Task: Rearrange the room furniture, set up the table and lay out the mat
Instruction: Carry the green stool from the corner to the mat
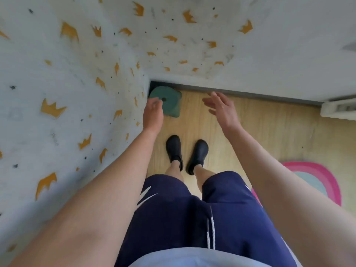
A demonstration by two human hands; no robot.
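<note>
A green rolled thing (170,102), seen end-on with a dark hole in its middle, stands upright in the room corner on the wooden floor; it looks like a rolled mat. My left hand (153,112) is at its left top edge with fingers curled over it; whether it grips is unclear because of blur. My right hand (221,106) hovers to the right of the roll, apart from it, fingers spread and holding nothing.
Walls with orange crown wallpaper (67,83) close in on the left and ahead. My feet in black shoes (174,149) stand just before the corner. A pink-edged rug (319,174) lies at the right. A white vented unit (339,110) sits by the far right wall.
</note>
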